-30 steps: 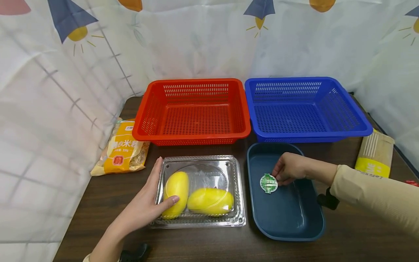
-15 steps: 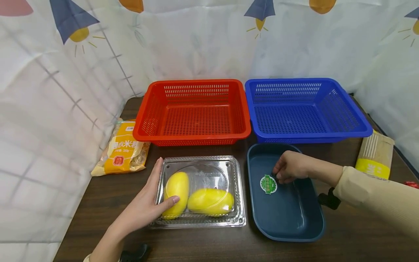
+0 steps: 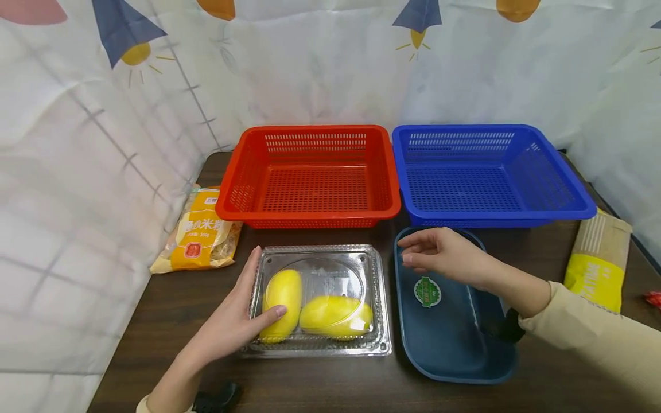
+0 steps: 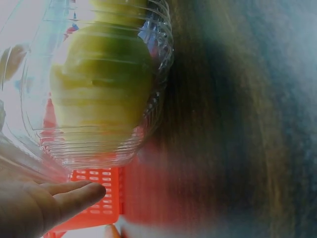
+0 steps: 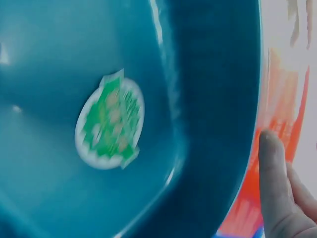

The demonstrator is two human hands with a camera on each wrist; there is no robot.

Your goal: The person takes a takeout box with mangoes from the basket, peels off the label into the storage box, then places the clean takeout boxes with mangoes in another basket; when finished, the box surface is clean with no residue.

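A clear plastic clamshell box (image 3: 381, 304), its lid down, holds two yellow mangoes (image 3: 335, 317) (image 4: 104, 84). My left hand (image 3: 232, 315) rests against the left side of the box, fingers straight along the edge and thumb lying over the lid. To the right of the box is a dark blue tray (image 3: 439, 350). A round green-and-white sticker (image 3: 427, 292) lies flat on its floor, also visible in the right wrist view (image 5: 111, 121). Above the tray's far part hovers my right hand (image 3: 446, 255), with loosely bent fingers and nothing in them.
Behind stand a red basket (image 3: 310, 215) and a blue basket (image 3: 496, 215), side by side. At the left, a yellow food bag (image 3: 198, 235) lies near the red basket. A yellow-and-beige package (image 3: 596, 264) lies at the right, with a red object (image 3: 653, 298) near the edge.
My right hand has lifted away from beside the sticker toward the tray's far left, its fingers loosening. The sticker stays on the tray floor. My left hand keeps its place on the box.
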